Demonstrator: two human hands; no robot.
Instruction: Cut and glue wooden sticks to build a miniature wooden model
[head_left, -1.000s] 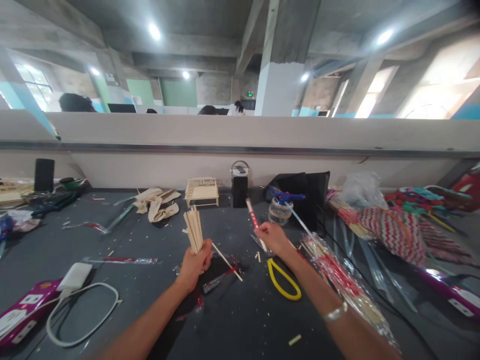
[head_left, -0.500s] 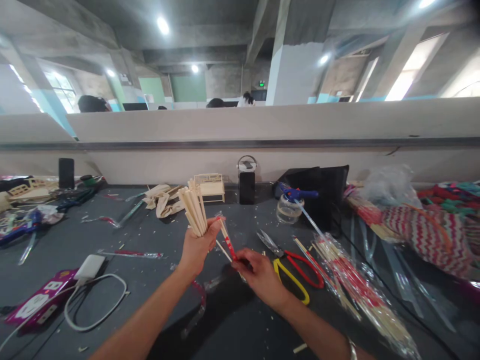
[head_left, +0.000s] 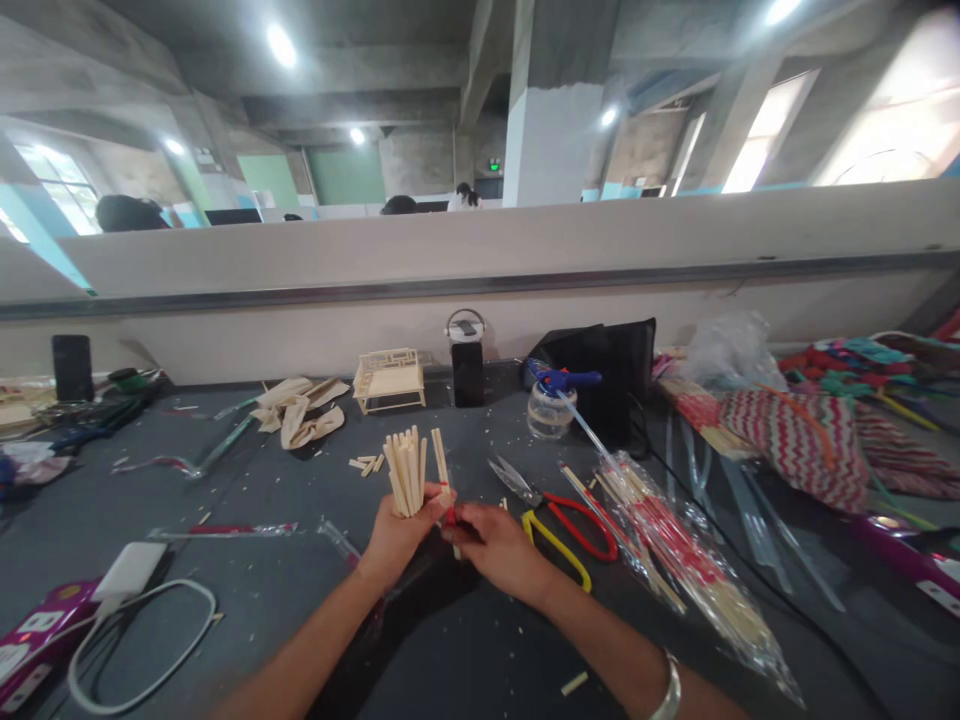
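Upright in my left hand is a bundle of pale wooden chopsticks, with its fingers wrapped round the lower part. Beside the bundle stands a separate pair of chopsticks, apart from it at the top. A red wrapper sits low on that pair, and my right hand pinches it there. The left thumb and fingertips touch the same pair. To the right lie scissors with one red and one yellow handle, blades slightly apart. A few short stick pieces lie behind the bundle.
Wrapped chopsticks lie in clear plastic at right. Farther back are a blue glue gun on a glass jar, a phone, a small wooden model bench and crumpled cloth. A white cable loops at left.
Both hands have come closer together. The separate chopsticks now stand more upright, with the red wrapper bunched lower at the fingers. The view has shifted to the right.
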